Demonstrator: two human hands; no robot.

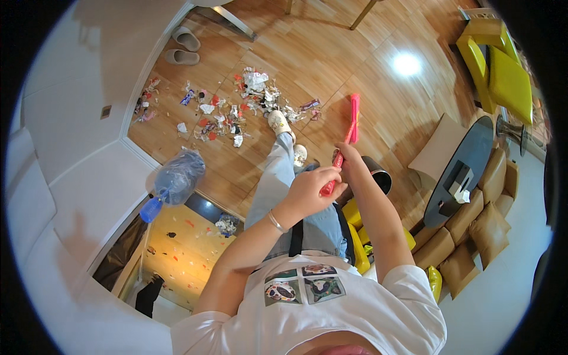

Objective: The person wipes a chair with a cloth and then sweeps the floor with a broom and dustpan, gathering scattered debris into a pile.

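Both my hands are wrapped round the red handle of a broom (pixel 354 112). My left hand (pixel 315 188), with a bracelet at its wrist, grips the handle's end nearest my body. Farther along the handle, my right hand (pixel 349 158) is closed on it. The broom's pink-red head points away from me, at the right of my feet; whether its bristles touch the floor I cannot tell. Scattered litter (pixel 225 115), with paper scraps, wrappers and red bits, lies on the wood-look floor to the left of the head. My left clog (pixel 280 124) stands at the litter's edge.
A plastic-wrapped blue water jug (pixel 180 174) stands at the left by the wall. Grey slippers (pixel 182 57) lie at the far left. Right of my legs is a dark bin (pixel 378 176). An oval dark table (pixel 447 186), a brown sofa (pixel 467 228) and a yellow chair (pixel 509 83) fill the right.
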